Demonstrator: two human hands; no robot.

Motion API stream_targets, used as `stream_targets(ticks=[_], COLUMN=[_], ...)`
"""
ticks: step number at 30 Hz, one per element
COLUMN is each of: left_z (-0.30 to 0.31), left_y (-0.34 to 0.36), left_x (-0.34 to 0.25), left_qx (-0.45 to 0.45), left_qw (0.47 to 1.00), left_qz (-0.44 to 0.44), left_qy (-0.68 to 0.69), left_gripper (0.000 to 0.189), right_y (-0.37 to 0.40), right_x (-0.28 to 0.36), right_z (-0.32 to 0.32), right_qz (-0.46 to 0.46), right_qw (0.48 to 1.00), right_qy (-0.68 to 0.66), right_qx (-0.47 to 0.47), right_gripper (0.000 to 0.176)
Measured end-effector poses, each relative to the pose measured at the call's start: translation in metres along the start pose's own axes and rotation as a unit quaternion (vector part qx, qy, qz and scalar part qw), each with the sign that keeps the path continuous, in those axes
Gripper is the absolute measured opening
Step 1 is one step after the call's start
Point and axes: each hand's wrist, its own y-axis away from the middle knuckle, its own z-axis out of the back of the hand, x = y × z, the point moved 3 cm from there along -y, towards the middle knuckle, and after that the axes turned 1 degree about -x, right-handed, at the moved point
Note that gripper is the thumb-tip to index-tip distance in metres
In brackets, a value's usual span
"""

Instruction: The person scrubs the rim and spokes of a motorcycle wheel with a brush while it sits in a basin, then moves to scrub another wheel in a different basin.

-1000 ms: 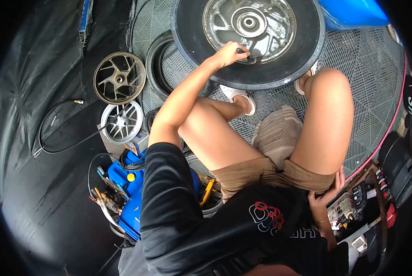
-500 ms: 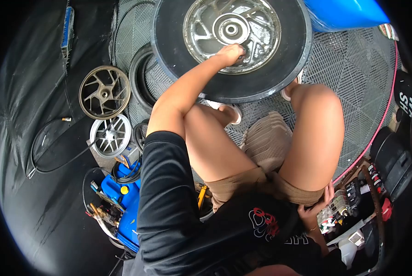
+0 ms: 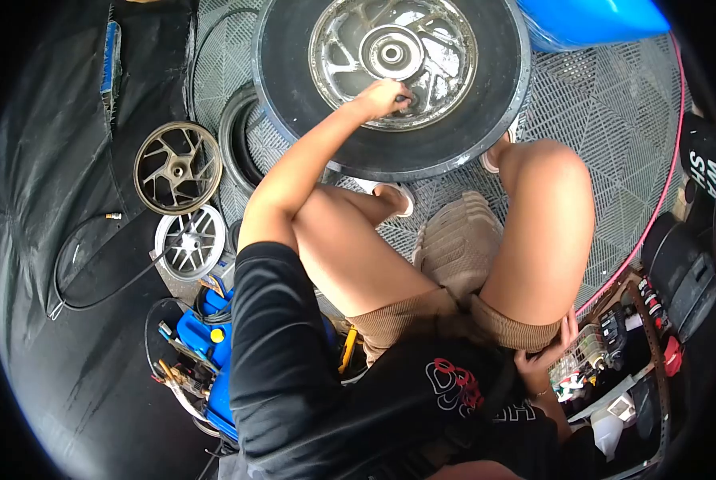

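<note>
My left hand (image 3: 388, 98) is closed over the lower part of a spoked metal wheel rim (image 3: 356, 110). Something small and dark shows at its fingertips, too hidden to name. The rim looks wet and lies flat inside a large black tyre-like ring (image 3: 294, 104), its round hub (image 3: 392, 54) just above my hand. My right hand (image 3: 544, 360) rests against the hem of the brown shorts (image 3: 514, 324) by my thigh, its fingers apart and holding nothing.
A bronze wheel (image 3: 178, 170), a silver wheel (image 3: 188, 244) and a black tyre (image 3: 234, 148) lie at the left. Below them are blue equipment (image 3: 198, 332) and hoses. A crate of bottles and tools (image 3: 654, 352) stands at the right; a blue object (image 3: 594, 24) is at the top.
My left hand has shifted slightly left and down along the rim, and its forearm has swung left. The whole view has shifted a little. My right hand stays at the shorts.
</note>
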Motion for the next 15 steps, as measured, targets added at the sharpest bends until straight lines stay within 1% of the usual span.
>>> stream_targets(ticks=[2, 3, 4, 6, 7, 8, 10, 15], left_z=[0.027, 0.035, 0.039, 0.041, 0.035, 0.034, 0.032, 0.033], left_y=[0.011, 0.017, 0.021, 0.026, 0.025, 0.022, 0.018, 0.000], left_x=[-0.010, -0.016, -0.023, -0.038, -0.040, -0.044, -0.050, -0.053], left_qx=[-0.069, -0.095, -0.095, -0.100, -0.138, -0.138, -0.152, -0.155], left_qw=[0.994, 0.989, 0.990, 0.977, 0.973, 0.973, 0.980, 0.979], left_qz=[0.020, -0.011, -0.011, -0.044, -0.078, -0.080, -0.067, -0.094], left_qy=[0.088, 0.112, 0.108, 0.183, 0.169, 0.169, 0.112, 0.096], left_gripper=[0.023, 0.023, 0.023, 0.022, 0.022, 0.022, 0.022, 0.022], right_y=[-0.001, -0.001, -0.001, -0.002, -0.004, -0.005, -0.006, -0.005], right_x=[0.000, -0.001, -0.003, -0.003, -0.002, -0.002, -0.001, -0.002], right_z=[-0.002, -0.003, -0.004, -0.004, -0.004, -0.004, -0.003, -0.003], right_qz=[0.004, 0.006, 0.008, 0.011, 0.014, 0.017, 0.019, 0.013], right_qw=[1.000, 1.000, 1.000, 0.999, 1.000, 1.000, 1.000, 1.000], right_qy=[-0.010, -0.016, -0.022, -0.022, -0.016, -0.009, -0.009, -0.013], right_qx=[-0.006, -0.011, -0.017, -0.023, -0.018, -0.014, -0.017, -0.022], right_gripper=[0.077, 0.076, 0.075, 0.074, 0.074, 0.074, 0.073, 0.073])
